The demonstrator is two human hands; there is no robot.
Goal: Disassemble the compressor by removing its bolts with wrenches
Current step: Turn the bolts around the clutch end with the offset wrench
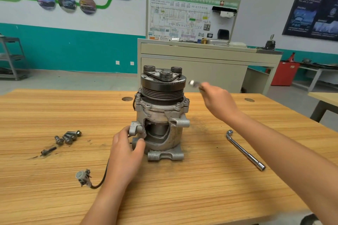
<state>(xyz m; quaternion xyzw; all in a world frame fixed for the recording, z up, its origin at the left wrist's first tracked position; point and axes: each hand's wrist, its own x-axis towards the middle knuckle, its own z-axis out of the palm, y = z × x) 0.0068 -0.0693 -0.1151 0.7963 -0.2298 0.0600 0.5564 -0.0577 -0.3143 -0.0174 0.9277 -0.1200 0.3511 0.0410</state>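
A grey cutaway compressor (pixel 161 113) stands upright on the wooden table (pixel 201 179), black pulley on top. My left hand (pixel 126 151) grips its lower left mounting lug. My right hand (pixel 217 100) is raised just right of the pulley and holds a small blurred wrench (pixel 194 83) whose head points at the pulley rim. Bolts still sit in the flange below the pulley (pixel 178 104). Several removed bolts (pixel 67 137) lie at the left, one longer bolt (pixel 48 150) apart from them.
An L-shaped socket wrench (pixel 245 150) lies on the table to the right. The compressor's black cable ends in a connector (pixel 83 177) at front left. A beige cabinet with a wiring display board (pixel 201 55) stands behind the table.
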